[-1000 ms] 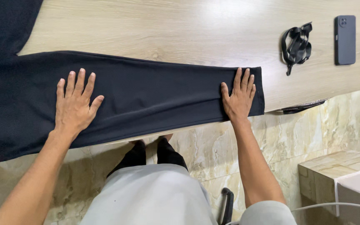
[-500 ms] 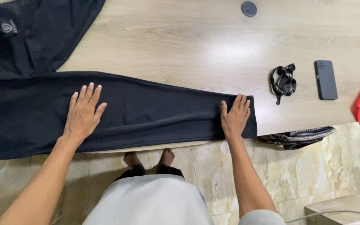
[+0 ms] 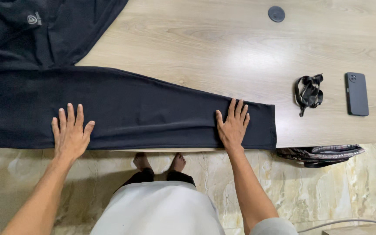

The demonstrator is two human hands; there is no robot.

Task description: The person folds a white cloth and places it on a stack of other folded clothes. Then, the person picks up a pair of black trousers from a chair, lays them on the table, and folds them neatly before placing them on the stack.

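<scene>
Black trousers (image 3: 144, 111) lie under both hands' fingers (image 3: 236, 111).

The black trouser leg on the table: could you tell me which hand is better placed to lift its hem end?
Probably the right hand: it lies flat on the black trouser leg close to the hem, while the left hand rests far along toward the upper part.

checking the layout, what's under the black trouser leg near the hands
The wooden table lies under the trouser leg, with both hands, left and right, flat on top. Anything beneath the cloth is hidden.
</scene>
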